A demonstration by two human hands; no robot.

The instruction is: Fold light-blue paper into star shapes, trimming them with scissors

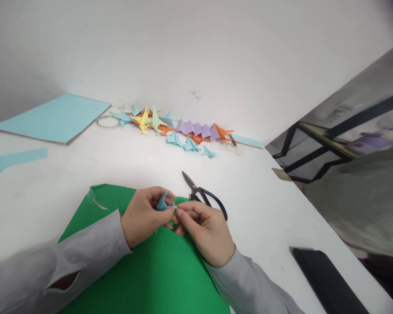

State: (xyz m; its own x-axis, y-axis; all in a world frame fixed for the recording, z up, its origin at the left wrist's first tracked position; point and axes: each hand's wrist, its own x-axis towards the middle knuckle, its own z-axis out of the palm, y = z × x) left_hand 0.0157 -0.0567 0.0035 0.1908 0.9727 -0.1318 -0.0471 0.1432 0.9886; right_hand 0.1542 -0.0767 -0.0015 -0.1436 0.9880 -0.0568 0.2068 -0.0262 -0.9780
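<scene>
Between the thumb and fingers of my left hand [147, 213] is a small folded blue paper piece [163, 202], with a curved strip standing up from it. My right hand [206, 226] meets it from the right, thumb and forefinger pinched on its thin end. Both hands are over a large green sheet [144, 274], whose far left corner has a clear, shiny scrap on it. Just beyond my right hand, black-handled scissors [199, 192] lie on the white table, their lower handle partly hidden.
Along the wall lie several folded paper shapes [155, 120] and a pleated purple strip [196, 129]. At left are a stack of blue paper [55, 117], a roll of tape [108, 122] and a cut blue strip [16, 159]. A black flat object [327, 279] lies at front right.
</scene>
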